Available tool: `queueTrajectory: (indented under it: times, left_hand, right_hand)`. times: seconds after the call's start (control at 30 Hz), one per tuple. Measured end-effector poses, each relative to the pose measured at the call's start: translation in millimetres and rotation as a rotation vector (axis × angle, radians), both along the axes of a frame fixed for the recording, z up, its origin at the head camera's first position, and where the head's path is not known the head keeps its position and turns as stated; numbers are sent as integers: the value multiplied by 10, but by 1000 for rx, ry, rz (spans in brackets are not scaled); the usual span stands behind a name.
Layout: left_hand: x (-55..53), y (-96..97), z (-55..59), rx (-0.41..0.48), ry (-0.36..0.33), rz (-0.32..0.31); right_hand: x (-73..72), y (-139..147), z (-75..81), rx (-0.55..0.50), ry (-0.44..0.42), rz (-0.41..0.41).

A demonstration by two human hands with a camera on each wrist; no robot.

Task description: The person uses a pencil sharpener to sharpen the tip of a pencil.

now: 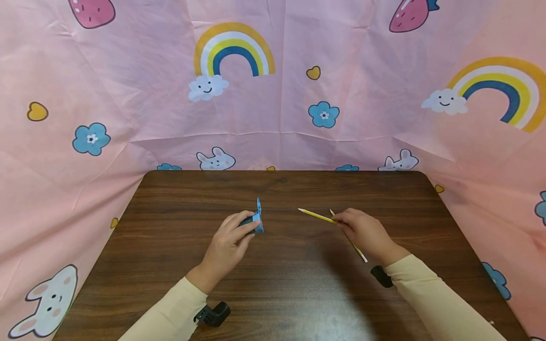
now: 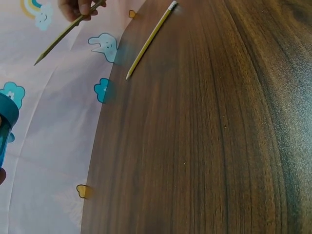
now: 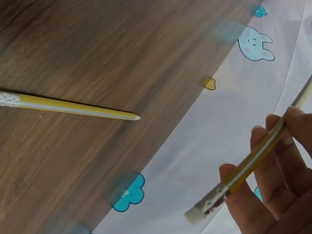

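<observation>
My left hand (image 1: 228,244) grips a small blue container (image 1: 258,222) with its hinged lid standing up; the lid side faces right. Only its teal cap (image 2: 7,111) and part of a see-through blue body show at the edge of the left wrist view. Held between thumb and fingers of my right hand (image 1: 368,234) is a yellow pencil (image 1: 315,215), its point toward the container and a gap between them. The pencil's white eraser (image 3: 196,215) sticks out behind the fingers. A second yellow pencil (image 1: 359,252) lies on the table beneath the right hand, partly hidden by it.
The dark wooden table (image 1: 281,293) spans the space under both hands. A pink printed cloth (image 1: 281,109) hangs behind it and along both sides. Black wrist devices sit at the left cuff (image 1: 215,314) and the right cuff (image 1: 381,276).
</observation>
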State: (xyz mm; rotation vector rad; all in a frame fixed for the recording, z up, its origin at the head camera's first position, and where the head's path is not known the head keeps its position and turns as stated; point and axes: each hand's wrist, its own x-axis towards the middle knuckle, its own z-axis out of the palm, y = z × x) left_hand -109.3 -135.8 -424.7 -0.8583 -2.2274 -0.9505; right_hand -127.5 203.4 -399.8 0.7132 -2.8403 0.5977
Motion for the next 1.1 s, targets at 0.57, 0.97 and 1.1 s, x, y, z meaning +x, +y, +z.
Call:
queueTrajectory:
  times: [0.57, 0.97, 1.1]
  left_hand:
    - [-2, 25, 6, 0, 13, -8]
    - [9, 69, 11, 1, 23, -30]
    - [12, 80, 10, 5, 20, -39]
  right_hand:
    - [34, -176, 104, 77, 154, 116]
    - [35, -340, 133, 91, 217, 202]
    - [31, -386, 148, 94, 228, 224]
